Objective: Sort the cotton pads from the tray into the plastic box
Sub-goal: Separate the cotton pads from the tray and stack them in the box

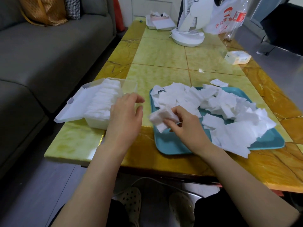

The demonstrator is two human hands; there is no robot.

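Note:
A teal tray lies on the table, heaped with several loose white cotton pads. My right hand pinches a small bunch of cotton pads over the tray's left edge. To the left stands the clear plastic box, its lid folded open, with a row of pads packed inside. My left hand hovers over the box's right end with fingers relaxed, holding nothing.
The yellow marbled table carries a white fan base, a plastic bag, a small carton and a white dish of papers at the back. One pad lies off the tray. A grey sofa stands to the left.

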